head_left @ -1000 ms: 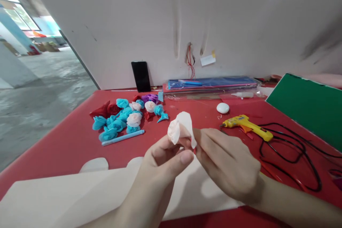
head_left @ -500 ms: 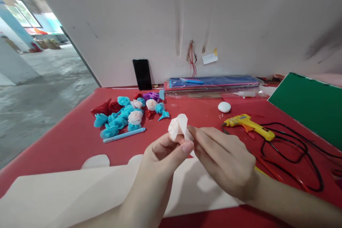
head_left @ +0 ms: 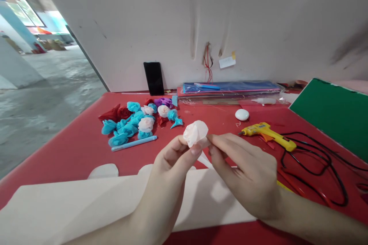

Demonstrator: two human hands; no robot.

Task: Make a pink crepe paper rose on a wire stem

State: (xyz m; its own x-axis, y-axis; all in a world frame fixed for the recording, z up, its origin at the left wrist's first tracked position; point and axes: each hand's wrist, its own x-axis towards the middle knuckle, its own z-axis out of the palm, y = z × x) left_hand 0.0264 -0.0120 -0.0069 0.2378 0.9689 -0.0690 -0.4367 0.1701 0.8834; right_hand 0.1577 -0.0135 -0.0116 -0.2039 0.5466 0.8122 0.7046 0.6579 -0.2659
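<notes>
A pale pink crepe paper rose (head_left: 196, 132) is held up over the red table. My left hand (head_left: 172, 172) pinches its base between thumb and fingers. On its right side, my right hand (head_left: 244, 172) grips the loose end of the same paper strip between thumb and forefinger. A narrow tail of pale paper (head_left: 204, 159) hangs below the flower, between the hands. Beneath them lies a long sheet of pale pink paper (head_left: 86, 203), partly covered by my forearms.
Finished paper roses (head_left: 129, 122) in blue, red, pink and purple lie at left beside a light blue pen (head_left: 134, 143). A yellow glue gun (head_left: 270, 136) with a black cord is at right, near a white oval object (head_left: 242, 114). A phone (head_left: 153, 78) leans against the wall panel.
The loose paper flap, which stood up at the flower's right, now lies round its front. My right hand has turned slightly, its thumb now showing.
</notes>
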